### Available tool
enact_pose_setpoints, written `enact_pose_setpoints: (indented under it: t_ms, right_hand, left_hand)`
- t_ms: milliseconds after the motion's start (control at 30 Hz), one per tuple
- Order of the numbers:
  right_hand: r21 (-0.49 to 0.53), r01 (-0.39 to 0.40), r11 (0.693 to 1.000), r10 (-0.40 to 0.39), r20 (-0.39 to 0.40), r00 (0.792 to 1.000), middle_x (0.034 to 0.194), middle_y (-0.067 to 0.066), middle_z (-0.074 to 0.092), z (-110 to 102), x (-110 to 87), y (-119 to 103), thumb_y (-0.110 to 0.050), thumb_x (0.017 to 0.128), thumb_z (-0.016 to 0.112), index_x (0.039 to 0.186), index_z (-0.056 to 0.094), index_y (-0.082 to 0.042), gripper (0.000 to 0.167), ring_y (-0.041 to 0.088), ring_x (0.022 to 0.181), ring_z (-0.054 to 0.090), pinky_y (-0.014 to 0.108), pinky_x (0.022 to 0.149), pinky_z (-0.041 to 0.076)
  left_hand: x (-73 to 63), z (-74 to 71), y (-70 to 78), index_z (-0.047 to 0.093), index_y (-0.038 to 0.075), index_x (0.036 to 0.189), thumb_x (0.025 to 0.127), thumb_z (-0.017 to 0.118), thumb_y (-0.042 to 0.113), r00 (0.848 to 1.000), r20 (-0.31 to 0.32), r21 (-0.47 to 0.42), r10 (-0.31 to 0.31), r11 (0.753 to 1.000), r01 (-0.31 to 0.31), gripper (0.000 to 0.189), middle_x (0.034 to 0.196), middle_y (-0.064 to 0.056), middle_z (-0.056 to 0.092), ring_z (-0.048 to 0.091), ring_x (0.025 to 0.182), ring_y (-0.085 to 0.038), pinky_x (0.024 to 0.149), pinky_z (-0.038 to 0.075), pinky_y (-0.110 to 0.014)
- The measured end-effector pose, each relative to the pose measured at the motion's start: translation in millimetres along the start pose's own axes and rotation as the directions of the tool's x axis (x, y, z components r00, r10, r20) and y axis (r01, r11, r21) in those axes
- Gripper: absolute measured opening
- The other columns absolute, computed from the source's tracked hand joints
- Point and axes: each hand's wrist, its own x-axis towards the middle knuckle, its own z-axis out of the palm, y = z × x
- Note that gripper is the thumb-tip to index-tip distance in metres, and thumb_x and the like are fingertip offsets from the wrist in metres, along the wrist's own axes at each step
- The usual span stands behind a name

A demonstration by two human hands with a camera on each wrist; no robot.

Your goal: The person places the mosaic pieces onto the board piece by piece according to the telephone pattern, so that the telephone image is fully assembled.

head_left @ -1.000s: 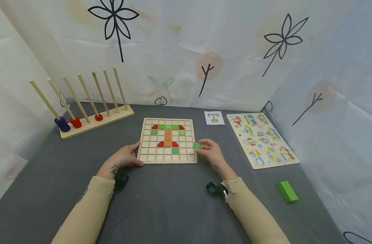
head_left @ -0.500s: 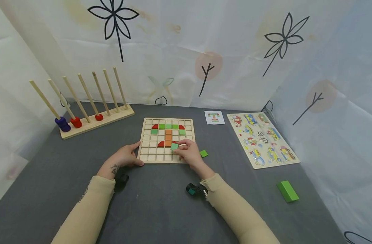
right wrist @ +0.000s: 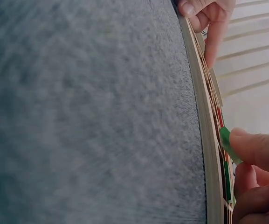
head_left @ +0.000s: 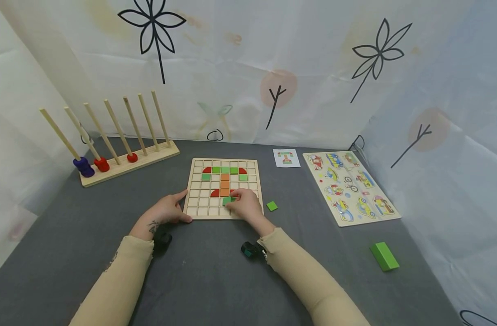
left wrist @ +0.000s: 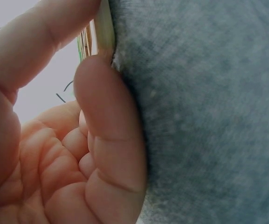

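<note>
My right hand (head_left: 247, 206) pinches a green square tile (head_left: 226, 201) between thumb and fingers, low over the wooden grid board (head_left: 198, 200). In the right wrist view this tile (right wrist: 227, 141) is tilted at the grid, beside another green tile (right wrist: 227, 181) lying in it. Red quarter-round pieces, green squares and a column of orange squares (head_left: 224, 184) sit in the cells. My left hand (head_left: 167, 209) holds the board's near left corner, forefinger along the left edge and thumb at the front. Its other fingers are curled in the left wrist view.
One loose green tile (head_left: 271, 206) lies right of the board. Behind it is a small picture card (head_left: 286, 163); further right are a picture puzzle board (head_left: 327, 181) and a green block (head_left: 384, 256). A peg rack (head_left: 150, 156) with red and blue rings stands back left.
My right hand has carried the green tile leftward from the board's right edge to its lower middle cells. The loose tile on the table has come into view. The left hand stays put.
</note>
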Motion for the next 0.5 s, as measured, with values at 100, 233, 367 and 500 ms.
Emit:
enact_pose_setpoints:
  t_ms: [100,233,367,500]
  right_hand:
    - [-0.029,-0.007,1.0,0.007,0.005,1.0,0.082,0.003,0.064,1.0,0.0,-2.4,-0.019,0.075,0.075,0.108,0.069,-0.009,0.035,0.011,0.064,0.049,0.026,0.056,0.039]
    - [-0.047,0.001,0.999,0.0,0.004,1.0,0.097,0.004,0.067,2.2,-0.5,-5.7,-0.019,0.075,0.075,0.108,0.07,-0.009,0.034,0.013,0.071,0.054,0.028,0.062,0.043]
    - [-0.06,0.003,0.998,-0.002,0.005,1.0,0.106,0.003,0.067,2.8,-1.0,-8.0,-0.019,0.074,0.075,0.108,0.07,-0.011,0.035,0.013,0.079,0.057,0.029,0.066,0.045]
    - [0.002,0.017,1.0,-0.017,0.024,1.0,0.091,0.006,0.067,-1.4,-0.1,-9.3,-0.019,0.075,0.076,0.112,0.068,-0.01,0.039,0.012,0.067,0.053,0.026,0.058,0.041]
  left_hand:
    - [0.0,0.0,-0.5,0.016,0.007,0.149,0.072,0.079,0.015,1.0,0.003,-0.003,0.004,1.0,-0.004,0.1,0.055,0.001,0.043,0.04,0.048,-0.012,0.05,0.034,-0.027]
    - [0.3,-0.1,-1.3,0.016,0.007,0.149,0.072,0.079,0.015,1.0,0.002,-0.003,0.011,1.0,-0.011,0.099,0.055,0.0,0.043,0.04,0.048,-0.012,0.05,0.035,-0.027]
    - [0.6,-0.4,-1.7,0.016,0.007,0.149,0.071,0.079,0.015,1.0,0.001,-0.004,0.014,1.0,-0.014,0.1,0.055,0.001,0.043,0.04,0.048,-0.012,0.05,0.035,-0.027]
    - [0.8,-0.5,-2.0,0.016,0.007,0.149,0.072,0.079,0.015,1.0,0.004,-0.005,0.016,1.0,-0.016,0.099,0.056,0.001,0.043,0.04,0.048,-0.012,0.05,0.035,-0.027]
